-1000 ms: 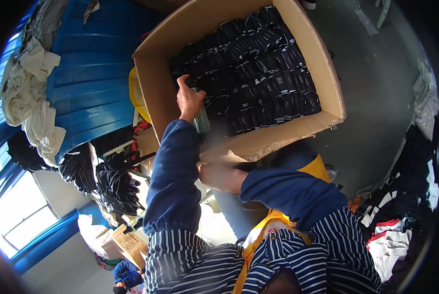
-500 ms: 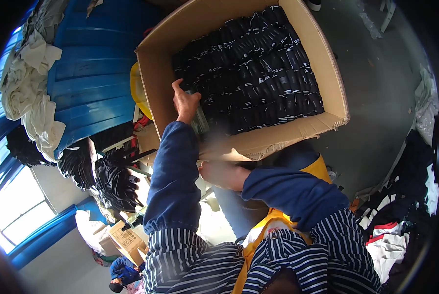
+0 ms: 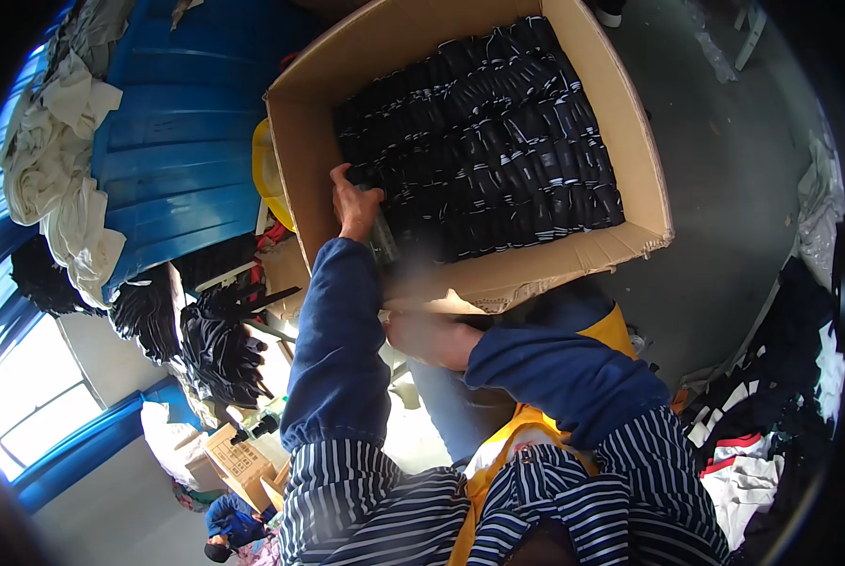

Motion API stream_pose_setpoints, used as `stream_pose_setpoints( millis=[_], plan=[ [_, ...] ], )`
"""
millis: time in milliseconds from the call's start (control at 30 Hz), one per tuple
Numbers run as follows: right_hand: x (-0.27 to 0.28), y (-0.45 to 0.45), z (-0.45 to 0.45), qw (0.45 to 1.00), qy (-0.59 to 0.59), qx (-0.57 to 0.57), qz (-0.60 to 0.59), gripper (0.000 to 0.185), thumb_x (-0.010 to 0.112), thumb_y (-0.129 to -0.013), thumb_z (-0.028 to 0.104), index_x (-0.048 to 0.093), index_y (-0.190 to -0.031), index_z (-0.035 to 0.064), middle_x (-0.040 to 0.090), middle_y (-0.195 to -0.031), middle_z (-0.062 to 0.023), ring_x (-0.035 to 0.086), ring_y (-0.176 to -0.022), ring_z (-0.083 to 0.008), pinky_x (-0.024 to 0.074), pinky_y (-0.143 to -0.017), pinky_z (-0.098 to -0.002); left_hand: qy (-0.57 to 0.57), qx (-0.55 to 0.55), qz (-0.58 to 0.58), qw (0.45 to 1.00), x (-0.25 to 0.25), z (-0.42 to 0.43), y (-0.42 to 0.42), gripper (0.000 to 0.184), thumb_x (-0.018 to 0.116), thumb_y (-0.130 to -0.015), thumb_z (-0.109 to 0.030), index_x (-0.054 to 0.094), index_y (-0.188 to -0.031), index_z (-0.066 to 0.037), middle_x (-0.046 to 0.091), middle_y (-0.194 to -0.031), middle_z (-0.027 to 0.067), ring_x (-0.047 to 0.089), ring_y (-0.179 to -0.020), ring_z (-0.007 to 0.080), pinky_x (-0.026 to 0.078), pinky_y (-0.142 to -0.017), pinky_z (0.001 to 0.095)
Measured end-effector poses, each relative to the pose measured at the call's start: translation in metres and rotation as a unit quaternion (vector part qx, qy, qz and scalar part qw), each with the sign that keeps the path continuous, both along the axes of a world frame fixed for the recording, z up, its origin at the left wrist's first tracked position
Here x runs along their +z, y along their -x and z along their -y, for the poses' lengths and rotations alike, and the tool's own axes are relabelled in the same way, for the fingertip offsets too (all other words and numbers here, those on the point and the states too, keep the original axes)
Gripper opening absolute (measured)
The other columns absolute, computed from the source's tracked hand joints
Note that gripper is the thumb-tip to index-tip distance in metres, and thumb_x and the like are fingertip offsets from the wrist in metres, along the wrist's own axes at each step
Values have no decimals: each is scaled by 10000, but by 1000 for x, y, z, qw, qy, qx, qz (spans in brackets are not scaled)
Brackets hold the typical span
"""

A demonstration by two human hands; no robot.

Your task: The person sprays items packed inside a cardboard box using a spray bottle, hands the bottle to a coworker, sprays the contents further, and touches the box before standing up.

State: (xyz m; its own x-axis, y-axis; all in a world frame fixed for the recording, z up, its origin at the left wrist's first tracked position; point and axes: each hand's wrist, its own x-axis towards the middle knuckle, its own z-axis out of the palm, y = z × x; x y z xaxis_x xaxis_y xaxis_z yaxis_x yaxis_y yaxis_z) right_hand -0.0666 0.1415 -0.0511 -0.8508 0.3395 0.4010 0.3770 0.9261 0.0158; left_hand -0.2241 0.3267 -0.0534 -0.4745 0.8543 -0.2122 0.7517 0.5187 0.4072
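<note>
Inside a cardboard box, my left hand reaches down along the left wall. Its thumb and forefinger are around a dark rolled bundle at the end of a row; the other fingers are hidden. Rows of black rolled fabric bundles with white bands fill the box floor. A greenish clear strip shows beside my left wrist. Just below the box's near edge is my right hand, bent inward. A blur covers its fingers, so its grip does not show.
A blue corrugated panel stands left of the box, with pale cloth over it. Black garments hang at lower left. Cloth pieces lie at lower right. Another person is at the bottom left, near a smaller carton.
My left hand has shifted slightly down, staying at the left end of the bundles. The view has tilted a little. My right hand stays by the near edge.
</note>
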Motion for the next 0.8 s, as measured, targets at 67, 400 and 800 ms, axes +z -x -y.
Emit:
stream_pose_setpoints(
  millis=[67,400,800],
  plan=[
    [1,-1,1,1000,-1,0,27,276,566,-790,175,487,-1021,48,505,-952,-88,518,-947,-231,432,-899,-289,-11,-18,-4,1000,4,-4,-7,854,745,-566,-94,322,-1307,-144,514,-1164,238,516,-1084,373,422,-932,405],
    [2,-6,-2,1000,6,17,-21,261,459,-843,173,555,-1031,20,554,-970,-97,505,-1007,-236,403,-913,-354,-26,-86,42,995,34,-70,-32,850,759,-551,-130,354,-1297,-160,584,-1046,211,561,-1008,369,451,-878,417],
    [35,-31,-13,994,23,45,92,362,421,-867,259,519,-1133,34,504,-1209,-129,415,-1218,-288,244,-1102,-405,-53,-146,43,987,13,-91,-63,815,753,-550,-130,382,-1276,-133,598,-1013,200,595,-932,327,477,-824,393]
  ],
)
